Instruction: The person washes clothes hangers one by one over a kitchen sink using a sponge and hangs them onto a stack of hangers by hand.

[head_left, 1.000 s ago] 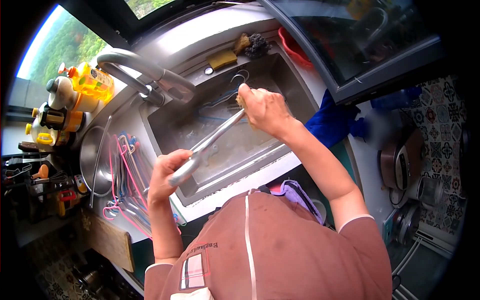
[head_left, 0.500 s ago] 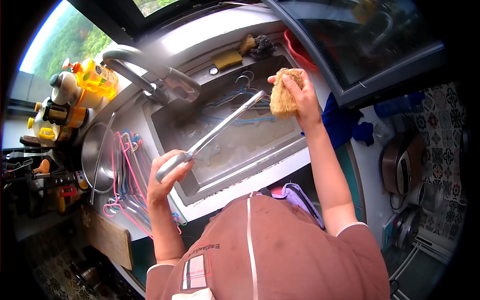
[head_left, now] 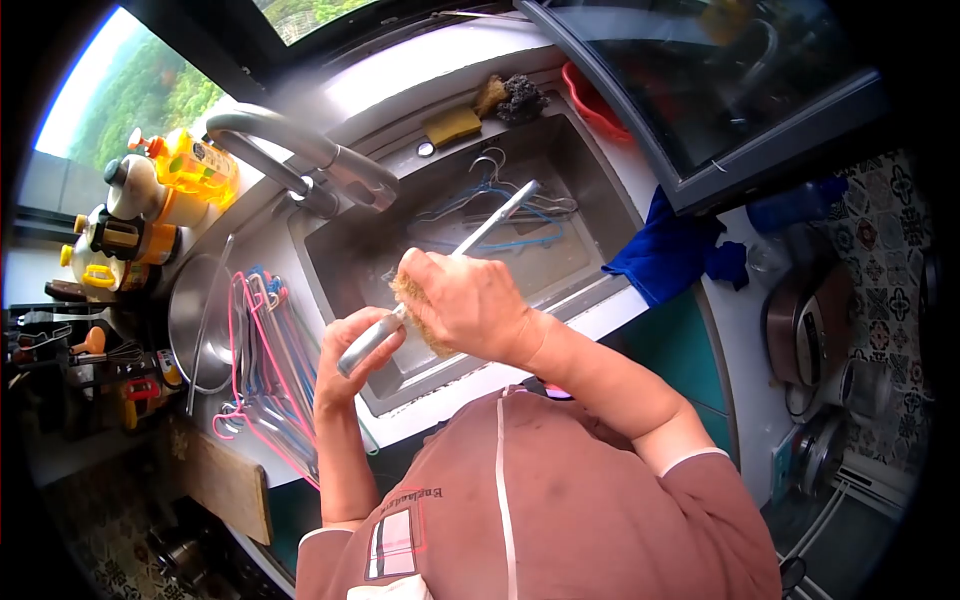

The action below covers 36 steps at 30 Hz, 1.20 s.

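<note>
From my camera view, the right hand (head_left: 470, 305) hides part of a silvery bar (head_left: 495, 218) and a brown scrubber (head_left: 418, 318); the bar's full shape I cannot tell. On the shirt (head_left: 600, 480), nearer than the sink (head_left: 600, 200), I read "England", last letters unclear. Above the sink, the left hand (head_left: 350, 350) curls around the bar's lower end; the right closes around the scrubber against it.

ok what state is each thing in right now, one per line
Left hand, closed around the silver piece
Right hand, closed on the scrubber
Scrubber, against the silver piece
Silver piece, tilted over the sink
Faucet, no running water visible
Window sash, swung open
Blue cloth, rumpled beside the sink
Sink, hangers lying inside
</note>
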Motion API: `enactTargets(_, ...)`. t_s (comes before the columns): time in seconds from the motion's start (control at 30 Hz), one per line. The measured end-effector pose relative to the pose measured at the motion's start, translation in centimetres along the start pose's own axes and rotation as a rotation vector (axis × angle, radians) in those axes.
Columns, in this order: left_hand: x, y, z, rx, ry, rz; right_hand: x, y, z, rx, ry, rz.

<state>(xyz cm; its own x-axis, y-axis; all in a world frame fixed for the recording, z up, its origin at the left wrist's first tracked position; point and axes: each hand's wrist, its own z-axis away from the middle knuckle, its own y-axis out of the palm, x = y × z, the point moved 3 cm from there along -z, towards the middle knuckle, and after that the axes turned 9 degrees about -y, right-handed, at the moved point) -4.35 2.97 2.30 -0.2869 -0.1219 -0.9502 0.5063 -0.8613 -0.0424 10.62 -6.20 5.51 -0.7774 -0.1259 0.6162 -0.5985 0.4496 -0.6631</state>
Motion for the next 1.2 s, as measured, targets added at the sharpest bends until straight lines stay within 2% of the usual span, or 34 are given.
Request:
enactTargets(0.07,0.9,-0.7,0.6,0.002,-0.002,0.09,-1.4,-0.5,0.0,0.001,0.019,0.076)
enactTargets(0.1,1.2,-0.9,0.7,0.003,0.001,0.135,-3.0,-1.1,-0.1,0.001,0.036,0.243)
enactTargets(0.2,0.1,-0.7,1.1,0.043,0.08,0.003,-7.8,-3.0,0.1,0.044,0.115,0.389)
enactTargets(0.27,0.7,-0.5,1.0,0.046,0.039,-0.017,-10.5,-3.2,0.6,0.039,0.095,0.405)
enactTargets(0.33,0.8,-0.3,0.9,0.026,0.021,-0.046,-12.0,-4.0,0.8,0.065,0.183,0.469)
enactTargets(0.4,2.2,-1.8,1.5,0.015,-0.042,0.125,-15.6,-5.1,1.8,0.061,0.311,0.531)
enactTargets(0.47,2.4,-3.0,1.9,-0.029,-0.043,0.233,-17.5,-5.9,3.4,0.058,0.389,0.447)
enactTargets(0.57,1.8,-2.9,1.4,-0.016,-0.024,0.229,-18.6,-6.3,5.0,-0.099,0.535,0.306)
enactTargets(0.6,1.8,-3.0,1.4,-0.003,-0.032,0.241,-19.7,-6.0,5.7,-0.187,0.525,0.205)
enactTargets(0.67,1.7,-2.5,1.5,0.005,-0.128,0.264,-18.8,-6.1,6.2,-0.193,0.533,0.164)
enactTargets(0.73,1.5,-2.2,1.0,0.009,-0.148,0.322,-17.0,-6.3,5.9,-0.192,0.53,0.259)
enactTargets(0.83,1.2,-1.7,0.5,-0.008,-0.118,0.308,-16.0,-6.4,5.6,-0.398,0.47,-0.01)
enactTargets(0.9,2.3,-2.4,-0.2,-0.004,-0.102,0.152,-15.0,-6.9,5.2,-0.464,0.498,-0.186)
enactTargets(0.93,2.5,-2.6,-0.5,0.0,-0.092,0.076,-14.2,-7.1,4.8,-0.474,0.491,-0.411)
enactTargets(1.0,1.2,-2.0,-0.8,0.107,0.01,0.178,-11.0,-7.2,3.5,-0.48,0.469,-0.86)
enactTargets(1.1,0.7,-1.3,-1.0,0.215,0.095,0.309,-6.7,-6.4,2.3,-0.363,0.335,-1.009)
enactTargets(1.2,0.0,-0.4,-1.5,0.16,0.178,0.264,-3.6,-5.0,2.0,-0.19,0.202,-1.124)
